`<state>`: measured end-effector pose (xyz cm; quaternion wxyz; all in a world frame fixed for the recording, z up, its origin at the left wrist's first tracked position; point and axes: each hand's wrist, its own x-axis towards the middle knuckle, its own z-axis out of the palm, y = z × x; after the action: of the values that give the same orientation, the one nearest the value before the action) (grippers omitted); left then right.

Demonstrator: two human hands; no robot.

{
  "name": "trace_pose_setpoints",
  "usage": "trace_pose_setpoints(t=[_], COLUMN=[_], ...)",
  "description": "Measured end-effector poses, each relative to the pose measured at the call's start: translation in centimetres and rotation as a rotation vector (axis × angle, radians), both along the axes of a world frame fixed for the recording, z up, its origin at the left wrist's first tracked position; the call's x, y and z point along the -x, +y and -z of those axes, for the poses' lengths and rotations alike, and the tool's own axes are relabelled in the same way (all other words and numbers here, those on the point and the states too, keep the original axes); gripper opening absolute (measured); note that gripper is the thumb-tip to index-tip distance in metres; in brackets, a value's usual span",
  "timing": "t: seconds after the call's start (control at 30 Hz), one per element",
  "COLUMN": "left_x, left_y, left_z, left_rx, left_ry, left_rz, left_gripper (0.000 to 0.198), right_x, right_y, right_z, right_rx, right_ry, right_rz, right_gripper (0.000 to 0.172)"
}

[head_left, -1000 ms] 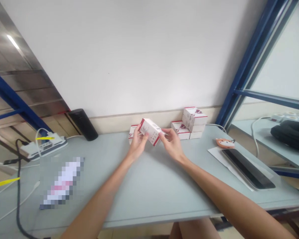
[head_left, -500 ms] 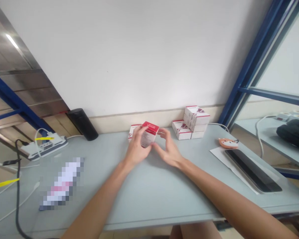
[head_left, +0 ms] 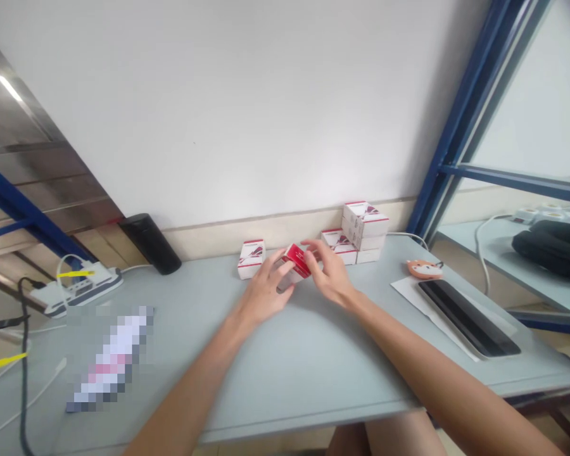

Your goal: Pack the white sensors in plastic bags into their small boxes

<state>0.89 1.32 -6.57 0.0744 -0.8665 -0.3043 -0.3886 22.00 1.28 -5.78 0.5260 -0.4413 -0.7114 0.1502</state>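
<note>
A small red and white cardboard box [head_left: 299, 258] is tilted between my two hands, just above the table. My left hand [head_left: 262, 295] is closed on its left side, with the fingers over the top and the thumb below. At the box's right end, my right hand [head_left: 333, 276] has its bent fingers and thumb against the edge. Fingers hide much of the box's white sides. A similar white and red box [head_left: 251, 258] lies just behind my left hand. Beyond my right hand stands a stack of matching boxes [head_left: 367, 227].
On the grey-blue table [head_left: 304, 380] are a black cylinder [head_left: 151, 244], a power strip [head_left: 83, 290] with cables, and a blurred-out item [head_left: 114, 361] at left. At right lie a phone [head_left: 468, 316] on paper and an orange animal-shaped item [head_left: 424, 269]. A white wall [head_left: 266, 126] rises behind.
The box has tilted and turned in my left hand, showing more of its red face. My right fingers have moved in onto its right end. The box behind is now less covered.
</note>
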Motion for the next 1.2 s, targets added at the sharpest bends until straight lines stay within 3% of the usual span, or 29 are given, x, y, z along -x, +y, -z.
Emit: trace_pose_setpoints(t=[0.1,0.3,0.5,0.6,0.77,0.83,0.9,1.0,1.07,1.2], left_x=[0.1,-0.4,-0.2,0.0,-0.2,-0.5,-0.7,-0.9,-1.0,-1.1], left_y=[-0.1,-0.7,-0.2,0.0,-0.5,-0.9,-1.3,-1.5,-1.5,-1.5], left_z=[-0.1,-0.6,-0.3,-0.1,-0.3,-0.5,-0.8,-0.9,-0.9,-0.8], left_rx=[0.023,0.024,0.037,0.019,0.006,0.039,0.090,0.171,0.193,0.166], left_ry=[-0.028,0.042,-0.040,-0.036,0.014,0.020,0.012,-0.010,-0.035,-0.075], left_rz=[-0.062,-0.019,-0.022,-0.017,-0.022,-0.062,-0.128,-0.215,-0.239,-0.285], left_gripper=[0.066,0.067,0.074,0.068,0.044,0.045,0.062,0.088,0.093,0.090], right_x=[0.2,-0.7,-0.8,-0.5,-0.6,-0.8,-0.9,-0.8,-0.4,0.1], right_y=[0.0,0.5,-0.5,-0.3,0.8,1.0,0.9,0.1,-0.5,-0.9], right_z=[-0.1,-0.5,-1.7,-1.7,-1.2,-0.9,-0.7,-0.8,-1.2,-1.9], right_rx=[-0.046,0.020,-0.044,0.038,0.161,0.052,-0.167,-0.469,-0.523,-0.413], right_ry=[-0.102,-0.097,-0.248,-0.134,0.257,0.290,0.216,-0.059,-0.256,-0.396], right_rz=[-0.057,0.070,-0.079,-0.001,0.071,0.188,0.329,0.335,0.274,0.221], right_gripper=[0.035,0.033,0.037,0.038,0.049,0.043,0.033,0.023,0.021,0.023])
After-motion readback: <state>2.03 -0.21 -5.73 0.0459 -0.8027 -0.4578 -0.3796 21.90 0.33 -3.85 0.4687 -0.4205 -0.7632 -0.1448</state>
